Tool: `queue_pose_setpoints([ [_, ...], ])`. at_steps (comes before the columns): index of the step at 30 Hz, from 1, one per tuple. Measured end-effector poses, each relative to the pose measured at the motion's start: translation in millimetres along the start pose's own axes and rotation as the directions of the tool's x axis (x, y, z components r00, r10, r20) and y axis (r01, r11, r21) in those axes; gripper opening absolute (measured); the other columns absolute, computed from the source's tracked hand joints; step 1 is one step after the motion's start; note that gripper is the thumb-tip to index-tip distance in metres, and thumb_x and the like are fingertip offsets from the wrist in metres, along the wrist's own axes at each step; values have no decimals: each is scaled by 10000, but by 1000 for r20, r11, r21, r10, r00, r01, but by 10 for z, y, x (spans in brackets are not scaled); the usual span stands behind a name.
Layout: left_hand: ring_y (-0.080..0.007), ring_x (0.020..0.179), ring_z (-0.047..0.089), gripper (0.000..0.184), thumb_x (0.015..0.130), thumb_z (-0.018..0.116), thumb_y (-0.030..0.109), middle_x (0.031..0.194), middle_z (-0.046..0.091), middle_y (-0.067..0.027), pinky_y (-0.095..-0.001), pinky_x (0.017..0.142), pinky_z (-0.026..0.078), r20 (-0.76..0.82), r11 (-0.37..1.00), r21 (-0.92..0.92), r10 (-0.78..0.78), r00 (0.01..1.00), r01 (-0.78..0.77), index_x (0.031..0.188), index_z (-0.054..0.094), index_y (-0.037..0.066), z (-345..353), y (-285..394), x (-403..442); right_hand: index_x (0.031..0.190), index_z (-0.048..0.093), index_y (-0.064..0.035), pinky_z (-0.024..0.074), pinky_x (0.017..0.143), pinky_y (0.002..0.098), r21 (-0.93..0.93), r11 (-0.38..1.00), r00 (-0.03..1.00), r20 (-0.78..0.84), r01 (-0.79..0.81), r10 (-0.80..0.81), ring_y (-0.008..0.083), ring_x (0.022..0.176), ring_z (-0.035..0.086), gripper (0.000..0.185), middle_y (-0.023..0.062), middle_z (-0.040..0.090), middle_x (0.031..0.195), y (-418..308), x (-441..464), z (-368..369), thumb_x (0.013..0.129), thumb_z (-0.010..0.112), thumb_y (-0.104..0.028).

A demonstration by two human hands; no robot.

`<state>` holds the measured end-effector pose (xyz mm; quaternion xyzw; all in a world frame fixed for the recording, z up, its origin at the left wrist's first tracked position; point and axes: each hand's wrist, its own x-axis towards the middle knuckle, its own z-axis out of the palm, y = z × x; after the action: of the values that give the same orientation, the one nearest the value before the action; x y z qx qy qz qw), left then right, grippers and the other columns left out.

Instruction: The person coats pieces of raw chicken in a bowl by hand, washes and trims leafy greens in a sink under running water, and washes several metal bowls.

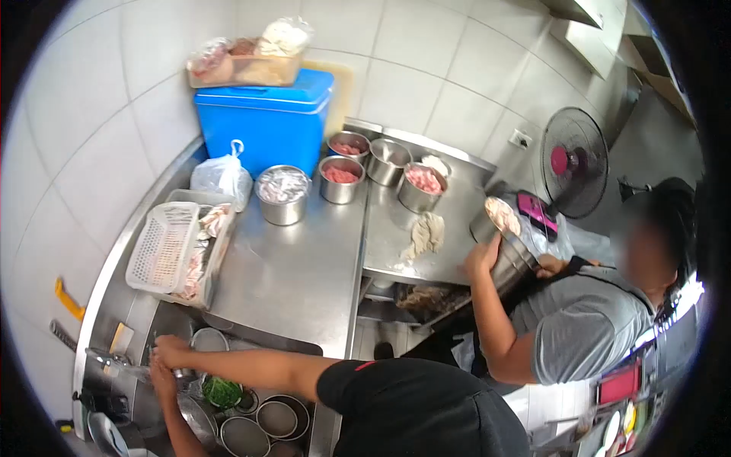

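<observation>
Fingers of the right hand point(172, 352) and the left hand point(162, 374) are bent close together over the sink point(255, 337); whether they grasp anything I cannot tell, as blur and a clear, shiny patch beside them hide it. Nearest is a round steel container point(209, 340) in the sink, just beside the right hand. Being metal, it should be stiff, hard to damage, fairly light unless filled, and slippery when wet; the rim looks the surest hold. A bundle of green leaves point(222, 391) lies near the right forearm among round steel bowls point(245, 439); probably soft, light and easily bruised, better cupped from below than pinched.

Farther out, on the table point(297, 266), a white basket point(162, 247) sits over a plastic tub point(218, 266) of pale, meat-like pieces. One steel pot point(283, 212) has a crinkled silvery top; a smaller pot point(341, 193) holds reddish meat, another pot point(417, 200) pinker chunks. A blue cooler point(259, 126) bears a tray point(266, 74) of bagged food. A co-worker's hand point(481, 257) supports a tilted metal vessel point(514, 266) with pale pieces at its mouth
</observation>
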<state>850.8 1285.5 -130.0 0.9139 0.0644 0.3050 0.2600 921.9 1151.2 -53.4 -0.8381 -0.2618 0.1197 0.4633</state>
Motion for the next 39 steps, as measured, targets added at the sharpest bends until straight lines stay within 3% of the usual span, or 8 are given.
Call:
queue_pose_setpoints([
  [4,-286,1129,495,572,969,369,431,1224,521,-213,-407,891,441,-17,982,137,132,991,-128,1291,458,-33,-138,-327,-311,857,658,36,489,747,480,118,985,992,-25,-122,126,361,847,647,233,214,660,877,-368,243,632,764,600,-170],
  [7,-272,1117,505,524,956,414,404,1222,529,-188,-383,871,457,-87,880,-135,-469,879,456,1291,471,5,-399,-235,-387,851,657,21,487,748,475,158,984,996,-10,-86,89,358,846,645,220,205,660,873,-514,208,763,746,609,-165],
  [9,-294,1100,535,555,908,540,362,1243,533,-141,-411,917,442,445,-205,-862,-744,499,463,1313,422,1,-484,-167,-443,848,657,11,486,748,472,181,982,998,1,-54,55,356,846,643,212,199,661,870,-495,145,777,734,615,-163],
  [15,-220,1121,498,803,783,678,425,1314,435,-142,-377,966,406,388,553,-759,-39,921,343,1371,336,-2,-504,-262,-450,837,656,-19,481,750,462,215,976,1000,5,18,-20,350,844,637,195,180,662,862,-425,-76,620,699,634,-154],
  [26,-250,1042,571,380,903,527,266,1143,573,-132,-395,936,445,807,234,-545,-117,580,805,1194,516,20,-682,-521,-60,817,654,-74,473,752,444,183,971,986,43,152,-162,340,841,626,195,147,663,847,-374,-270,487,634,668,-138],
  [29,-271,969,605,312,840,564,267,1028,625,-131,-424,903,449,572,918,-121,-247,782,379,1078,600,67,-835,-635,-63,812,653,-89,470,753,439,105,936,935,86,336,-345,337,840,623,203,138,664,842,-426,-396,528,616,677,-134],
  [32,-292,895,639,254,777,601,268,914,678,-131,-453,869,453,598,732,490,113,793,-474,962,684,114,-774,-900,-91,1059,617,-86,472,773,458,167,816,805,141,554,-576,354,864,617,430,146,656,903,180,-260,1243,631,651,-120],
  [39,-337,832,666,349,774,527,82,959,648,-241,-427,715,544,427,855,274,-519,741,441,1108,606,26,-790,491,331,1083,634,-121,405,945,437,-432,9,357,735,902,-577,310,1064,559,336,109,646,1060,651,-90,299,759,576,-189],
])
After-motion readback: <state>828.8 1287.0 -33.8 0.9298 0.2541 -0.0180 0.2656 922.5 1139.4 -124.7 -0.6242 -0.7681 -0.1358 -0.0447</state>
